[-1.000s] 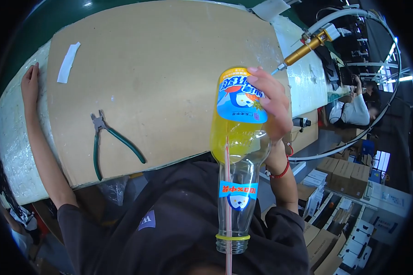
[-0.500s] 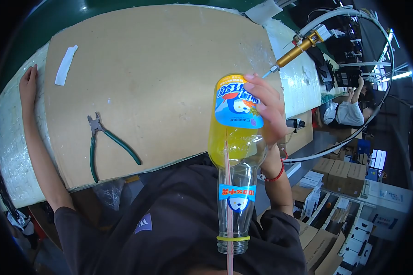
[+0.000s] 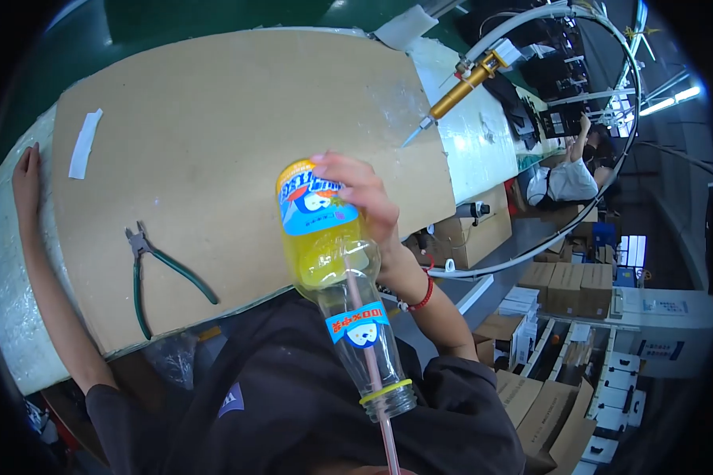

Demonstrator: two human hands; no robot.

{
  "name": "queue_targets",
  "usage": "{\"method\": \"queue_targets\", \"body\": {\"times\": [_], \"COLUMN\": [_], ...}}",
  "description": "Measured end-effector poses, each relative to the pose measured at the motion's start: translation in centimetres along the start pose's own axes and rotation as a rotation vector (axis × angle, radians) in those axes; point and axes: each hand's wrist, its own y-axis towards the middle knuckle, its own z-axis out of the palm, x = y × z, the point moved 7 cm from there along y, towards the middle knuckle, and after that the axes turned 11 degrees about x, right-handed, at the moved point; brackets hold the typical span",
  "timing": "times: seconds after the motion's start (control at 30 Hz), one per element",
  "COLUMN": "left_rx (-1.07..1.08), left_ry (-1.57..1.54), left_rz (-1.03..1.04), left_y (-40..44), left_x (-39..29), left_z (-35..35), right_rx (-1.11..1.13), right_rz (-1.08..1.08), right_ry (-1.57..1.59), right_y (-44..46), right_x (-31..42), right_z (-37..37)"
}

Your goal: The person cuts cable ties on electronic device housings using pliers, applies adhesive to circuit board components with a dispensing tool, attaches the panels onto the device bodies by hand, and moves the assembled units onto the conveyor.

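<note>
My right hand [image 3: 366,194] is wrapped round the base end of a clear drink bottle [image 3: 325,257]. The bottle is tilted, base up and away, with its open mouth toward my face. Yellow liquid fills the base end, and blue labels with a cartoon animal face show upside down. A pale pink straw [image 3: 370,356] runs through the neck and out toward my mouth. My left hand [image 3: 27,170] rests at the left edge of the table, its fingers curled closed with nothing visible in them. Green-handled cutting pliers [image 3: 142,245] lie spread on the brown board, nearest to that hand's forearm.
A white strip [image 3: 85,144] lies on the brown board [image 3: 238,119]. A gold dispensing tool [image 3: 459,95] with a thin tip hangs at the right from a white hose [image 3: 523,265]. Cardboard boxes [image 3: 566,277] stand at the right. Another person [image 3: 566,178] sits farther back.
The view has shifted, so the table and tool sit differently. The bottle has moved left in view and its neck now slants to the right. My left hand still rests at the table edge.
</note>
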Motion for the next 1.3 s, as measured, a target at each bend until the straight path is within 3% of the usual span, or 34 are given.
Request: {"method": "queue_targets", "body": {"times": [0.03,0.07,0.27,0.33,0.47,0.53,0.6,0.63,0.7,0.73,0.8,0.83,0.87,1.0,1.13,1.23,1.3], "left_rx": [-0.141,-0.149,-0.115,-0.007,-0.152,-0.044,-0.281,-0.403,-0.146,-0.192,-0.250,-0.263,-0.291,-0.283,-0.271,-0.216,-0.199], "left_ry": [-0.029,-0.031,-0.158,-0.117,-0.207,-0.155,-0.141,-0.096,-0.120,-0.136,-0.138,-0.117,-0.119,-0.173,-0.152,-0.168,-0.191], "left_rz": [0.008,0.010,0.057,0.077,0.222,0.142,0.185,0.242,0.152,0.165,0.162,0.150,0.146,0.105,0.087,0.062,0.081], "left_y": [-0.4,-0.6,-0.5,-0.5,-0.5,-1.6,-2.8,-3.0,-5.1,-5.8,-7.3,-7.9,-8.5,-9.1,-8.9,-8.2,-8.5], "left_x": [-0.1,-0.2,-0.3,-0.7,-1.5,-2.7,-3.3,-3.5,-8.4,-9.1,-10.3,-11.1,-11.5,-11.5,-11.1,-11.4,-11.6], "left_z": [-0.4,-0.4,0.0,0.5,1.0,0.9,1.3,0.7,-0.8,-1.4,-1.8,-2.4,-2.7,-3.0,-2.9,-4.0,-3.5], "right_rx": [0.004,0.009,0.064,0.064,0.066,0.052,-0.036,0.010,0.009,-0.041,-0.180,-0.114,-0.150,-0.220,-0.354,-0.457,-0.348], "right_rz": [0.007,0.019,0.063,0.045,-0.018,-0.050,0.114,0.155,0.241,0.278,0.178,0.160,-0.008,-0.269,-0.513,-0.598,-0.471], "right_ry": [0.016,0.030,0.201,0.178,0.273,0.372,0.451,0.443,0.359,0.286,0.236,0.166,0.298,-0.066,0.027,-0.003,0.016], "right_y": [-0.2,-0.3,0.1,-0.5,-1.2,-0.8,1.5,3.6,6.8,8.9,17.2,22.7,28.0,45.8,58.7,63.2,65.8], "right_x": [-0.1,-0.1,1.0,0.5,-0.3,0.9,2.0,2.6,3.2,3.0,4.6,5.2,7.7,11.3,17.9,21.8,23.7], "right_z": [0.3,0.4,0.8,1.3,2.0,2.2,0.3,-0.9,-4.2,-6.3,-10.5,-12.4,-12.8,-18.6,-21.9,-22.7,-22.4]}}
